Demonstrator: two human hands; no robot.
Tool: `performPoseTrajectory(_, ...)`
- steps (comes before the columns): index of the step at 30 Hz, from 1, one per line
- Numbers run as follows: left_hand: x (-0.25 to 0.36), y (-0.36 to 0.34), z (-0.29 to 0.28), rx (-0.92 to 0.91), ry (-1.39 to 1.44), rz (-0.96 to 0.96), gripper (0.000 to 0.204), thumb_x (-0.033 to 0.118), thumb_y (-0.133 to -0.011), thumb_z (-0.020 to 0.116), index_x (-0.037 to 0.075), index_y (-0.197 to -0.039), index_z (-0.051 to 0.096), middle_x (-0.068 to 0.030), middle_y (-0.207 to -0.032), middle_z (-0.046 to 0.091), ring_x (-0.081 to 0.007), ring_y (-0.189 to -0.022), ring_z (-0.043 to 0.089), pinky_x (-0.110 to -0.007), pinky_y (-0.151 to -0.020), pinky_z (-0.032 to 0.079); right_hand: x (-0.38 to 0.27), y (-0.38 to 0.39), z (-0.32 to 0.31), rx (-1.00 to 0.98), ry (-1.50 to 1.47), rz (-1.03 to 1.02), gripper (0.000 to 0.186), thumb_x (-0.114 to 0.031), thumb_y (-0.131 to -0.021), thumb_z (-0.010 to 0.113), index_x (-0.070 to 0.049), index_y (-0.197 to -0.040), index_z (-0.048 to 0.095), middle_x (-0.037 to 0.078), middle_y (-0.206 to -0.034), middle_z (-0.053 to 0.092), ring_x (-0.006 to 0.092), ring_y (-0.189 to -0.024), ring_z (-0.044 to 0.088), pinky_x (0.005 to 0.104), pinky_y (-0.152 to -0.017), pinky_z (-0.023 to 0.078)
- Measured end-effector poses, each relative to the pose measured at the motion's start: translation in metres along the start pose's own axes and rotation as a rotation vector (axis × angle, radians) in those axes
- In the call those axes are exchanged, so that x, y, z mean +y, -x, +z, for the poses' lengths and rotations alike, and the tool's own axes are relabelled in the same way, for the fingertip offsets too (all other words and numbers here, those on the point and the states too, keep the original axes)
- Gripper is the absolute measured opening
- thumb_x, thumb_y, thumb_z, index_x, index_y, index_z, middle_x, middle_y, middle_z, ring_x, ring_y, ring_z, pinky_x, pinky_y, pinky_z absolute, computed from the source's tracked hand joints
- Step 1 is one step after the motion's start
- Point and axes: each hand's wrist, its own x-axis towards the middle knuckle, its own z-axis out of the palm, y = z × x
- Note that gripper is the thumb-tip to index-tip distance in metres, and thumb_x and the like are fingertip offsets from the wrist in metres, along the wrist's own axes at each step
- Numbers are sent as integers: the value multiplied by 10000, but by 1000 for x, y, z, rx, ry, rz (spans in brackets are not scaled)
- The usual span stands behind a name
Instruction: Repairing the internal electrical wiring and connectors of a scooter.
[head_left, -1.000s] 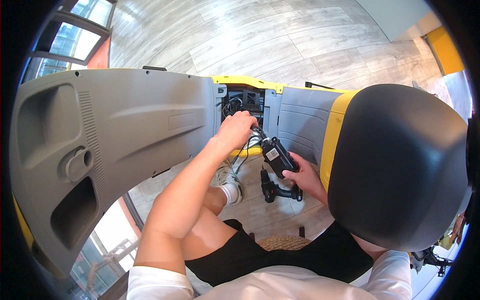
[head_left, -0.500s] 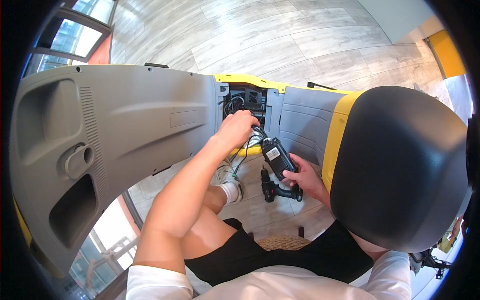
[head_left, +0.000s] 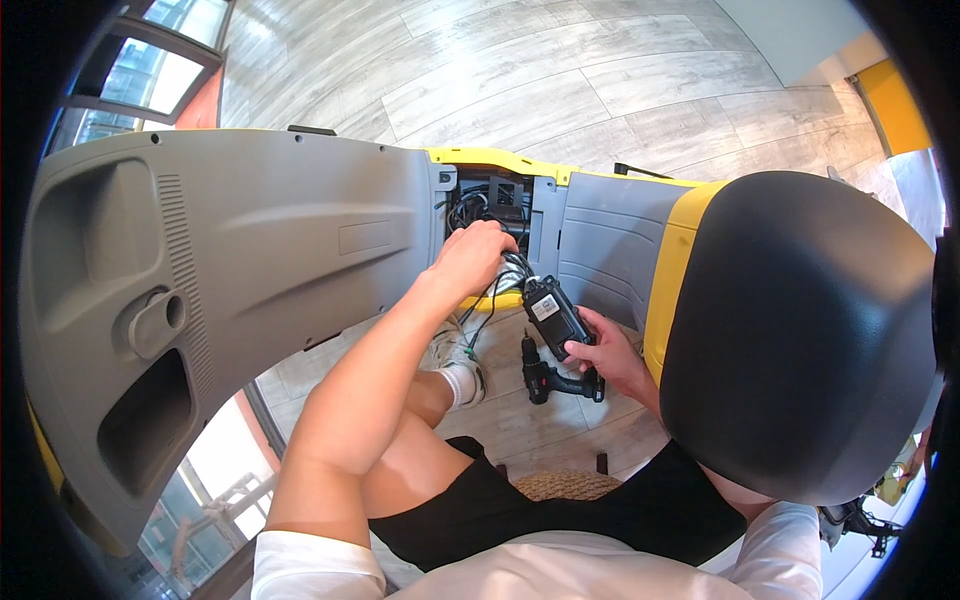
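Note:
My right hand (head_left: 612, 355) is closed around the lower end of a black rectangular box (head_left: 557, 318), perhaps a motor controller, with a white label on its upper face. A bundle of black cables (head_left: 516, 266) runs from the box's top end toward an open compartment (head_left: 540, 215) full of wiring. At the mouth of that compartment, my left hand (head_left: 472, 258) curls its fingers over the cables; its fingertips are partly hidden. Just below the box, a black cordless drill (head_left: 545, 382) is on the floor.
The compartment sits in a grey and yellow vehicle body, its grey panel (head_left: 290, 230) stretching left. A black padded seat (head_left: 800, 330) rises close on the right. My shoe (head_left: 470, 370) is under the left forearm. Thin loose wires (head_left: 487, 318) hang below the compartment.

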Motion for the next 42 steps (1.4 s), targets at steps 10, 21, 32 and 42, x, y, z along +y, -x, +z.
performPoseTrajectory(10,-1,0,0,-13,0,1,284,30,-797,606,108,-1027,754,-124,-1021,672,-301,-1066,638,-438,-901,538,0,-1,2,32,-39,-5,623,-22,-856,706,-55,-1431,467,41,-1012,612,96,-753,619,212,-525,441)
performPoseTrajectory(21,-3,-2,2,4,16,8,289,6,-813,584,105,-1023,756,-133,-1030,682,-314,-1050,648,-442,-900,536,-1,0,2,16,36,24,583,-75,-907,671,-84,-1443,441,16,-1036,610,99,-823,637,233,-643,481)
performPoseTrajectory(32,-1,-2,-1,-11,28,-9,260,17,-825,583,95,-1006,753,-142,-1027,690,-316,-1056,648,-451,-880,537,-4,2,2,37,54,38,619,-71,-905,673,-74,-1468,417,42,-1073,612,113,-827,648,235,-637,482)
performPoseTrajectory(42,-4,-2,3,-19,22,-6,255,18,-830,584,98,-1006,751,-139,-1028,689,-311,-1066,645,-452,-882,536,2,0,5,120,70,-29,617,-28,-845,720,-76,-1412,481,40,-997,625,99,-712,613,240,-520,460)
